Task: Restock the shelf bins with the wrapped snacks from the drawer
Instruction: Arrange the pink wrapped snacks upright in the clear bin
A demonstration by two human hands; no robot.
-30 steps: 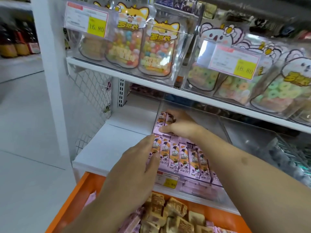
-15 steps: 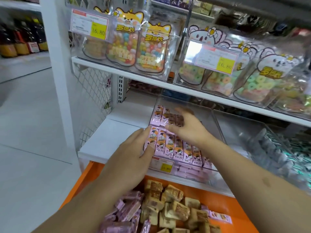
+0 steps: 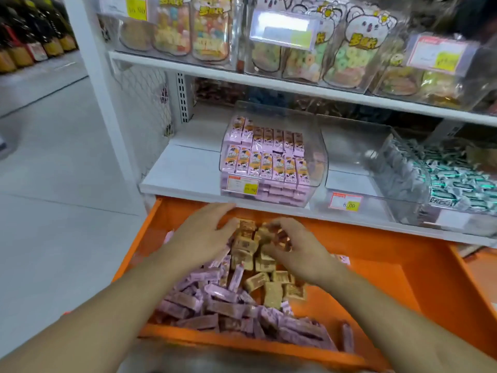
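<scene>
Left hand point(image 3: 200, 235) flat on tan snacks point(image 3: 243, 244), right hand point(image 3: 294, 247) pinching some, orange drawer point(image 3: 376, 265), pink-filled bin point(image 3: 271, 157) above

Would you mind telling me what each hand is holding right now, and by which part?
The right hand has its fingers curled around tan wrapped snacks from above; the exact grip is blurred. The left hand lies on the pile, apparently holding nothing.

snacks point(image 3: 231, 305) in drawer point(image 3: 376, 254), below bin point(image 3: 317, 146)
</scene>
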